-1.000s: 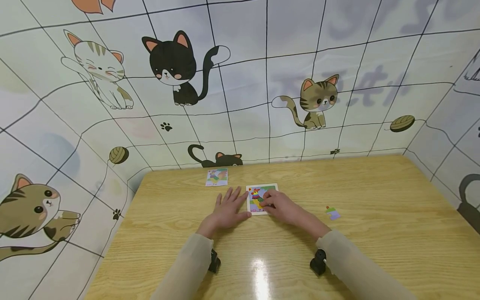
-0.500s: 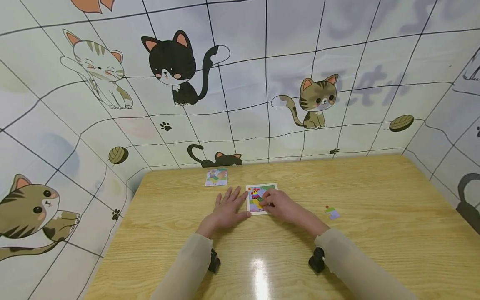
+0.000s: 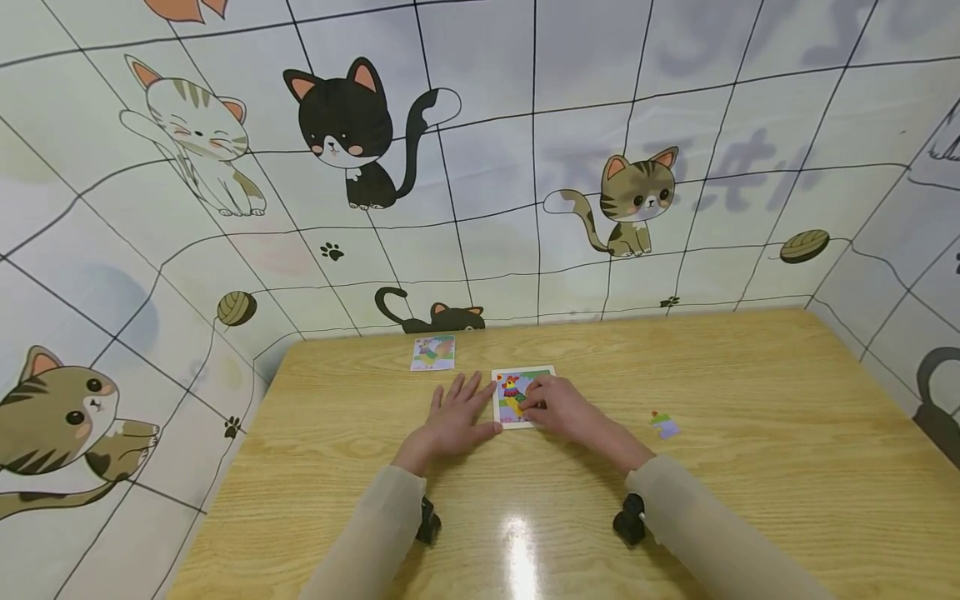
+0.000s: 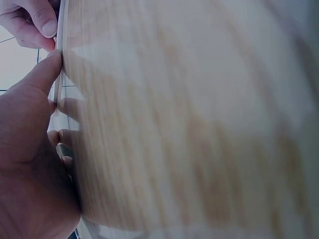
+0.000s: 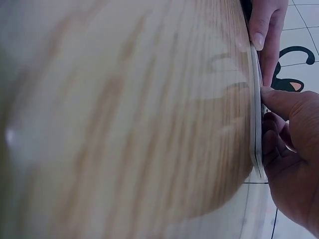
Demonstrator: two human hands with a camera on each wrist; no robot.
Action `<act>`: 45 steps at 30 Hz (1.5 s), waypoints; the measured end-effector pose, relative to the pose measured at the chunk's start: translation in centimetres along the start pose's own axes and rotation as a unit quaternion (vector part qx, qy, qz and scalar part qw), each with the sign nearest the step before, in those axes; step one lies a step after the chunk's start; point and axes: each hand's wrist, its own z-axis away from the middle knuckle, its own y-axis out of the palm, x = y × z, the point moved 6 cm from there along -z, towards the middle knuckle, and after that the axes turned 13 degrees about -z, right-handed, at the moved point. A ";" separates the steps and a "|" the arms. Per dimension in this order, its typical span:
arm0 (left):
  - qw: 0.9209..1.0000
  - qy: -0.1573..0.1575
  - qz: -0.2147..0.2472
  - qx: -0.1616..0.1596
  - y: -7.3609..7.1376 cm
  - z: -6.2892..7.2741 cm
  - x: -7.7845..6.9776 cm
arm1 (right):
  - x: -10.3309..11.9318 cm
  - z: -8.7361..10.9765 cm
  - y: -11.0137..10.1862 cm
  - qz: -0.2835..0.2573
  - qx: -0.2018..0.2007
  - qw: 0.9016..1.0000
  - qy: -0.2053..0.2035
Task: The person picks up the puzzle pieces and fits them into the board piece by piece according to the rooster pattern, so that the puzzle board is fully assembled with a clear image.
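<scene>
A small white-framed jigsaw puzzle [image 3: 512,410] with a colourful rooster picture lies on the table in the head view. My left hand [image 3: 452,421] rests flat beside it, fingers spread, with the thumb and a fingertip touching its left edge. Over the puzzle's right half is my right hand [image 3: 562,408], its fingers curled and the thumb and fingertips pinching a puzzle piece at the picture's surface. Those fingers hide most of that piece and the right part of the picture. In the right wrist view, the right thumb [image 5: 281,102] touches the puzzle from above.
A loose puzzle piece [image 3: 664,424], green and lilac with a red tip, lies to the right. Behind my left hand is a pale square rooster picture card [image 3: 433,353]. The wooden table [image 3: 750,500] meets a cat-patterned wall cloth [image 3: 495,192] at the back and sides.
The right wrist and forearm have shifted slightly to the left, while its fingertips stay at the same spot on the puzzle. My left hand and the loose piece have not moved.
</scene>
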 end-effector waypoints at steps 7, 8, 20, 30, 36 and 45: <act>1.000 0.003 -0.001 -0.002 -0.1 0.0 0.0 | 0.0 -0.1 -0.1 -0.002 0.006 0.999 0.032; 1.000 0.002 -0.003 -0.001 0.0 0.0 0.1 | 0.0 -0.2 -0.1 -0.001 0.010 0.999 0.032; 1.000 0.001 -0.004 0.000 0.5 0.0 0.2 | -1.3 2.4 -3.2 -0.098 -0.003 0.991 0.087; 1.000 0.000 -0.004 0.003 0.0 0.1 0.1 | -3.9 7.9 -9.2 -0.039 -0.035 0.991 0.124; 1.000 0.003 0.000 0.003 -0.1 0.1 0.0 | -5.1 10.5 -11.3 -0.037 -0.025 0.989 0.143; 1.000 0.000 0.003 0.003 -0.1 0.2 -0.2 | -6.6 13.1 -13.4 -0.039 -0.015 0.986 0.163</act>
